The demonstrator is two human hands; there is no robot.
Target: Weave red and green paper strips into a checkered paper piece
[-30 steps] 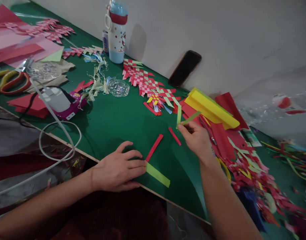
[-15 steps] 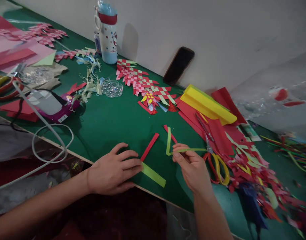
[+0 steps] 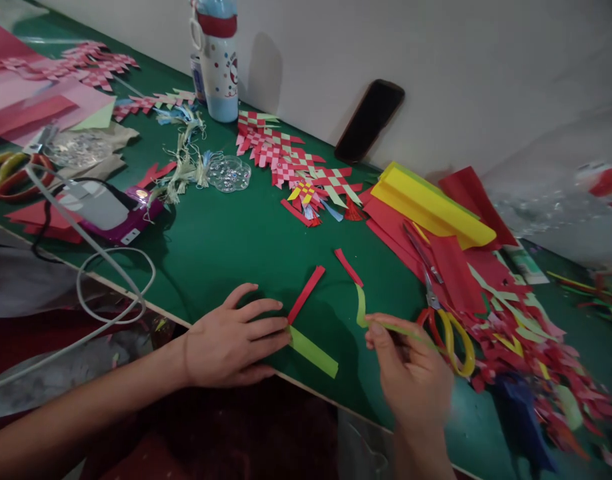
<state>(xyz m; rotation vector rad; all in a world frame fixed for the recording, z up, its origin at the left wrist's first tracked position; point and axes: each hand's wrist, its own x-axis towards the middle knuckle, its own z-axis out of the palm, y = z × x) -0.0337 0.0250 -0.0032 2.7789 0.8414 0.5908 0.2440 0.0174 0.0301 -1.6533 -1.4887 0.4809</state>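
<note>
Lime-green paper strip (image 3: 313,352): flat on green tabletop (image 3: 211,247), lower middle of frame.
Left hand (image 3: 231,340): open, pressing strip's end, keeping it steady.
Right hand (image 3: 411,373): blurred, pinching thin curled green strip (image 3: 361,313).

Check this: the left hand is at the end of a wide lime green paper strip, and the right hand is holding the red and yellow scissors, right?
No: in the head view the right hand holds a thin lime green paper strip, and the scissors lie beside it. The left hand at the wide strip stands as you said.
</note>
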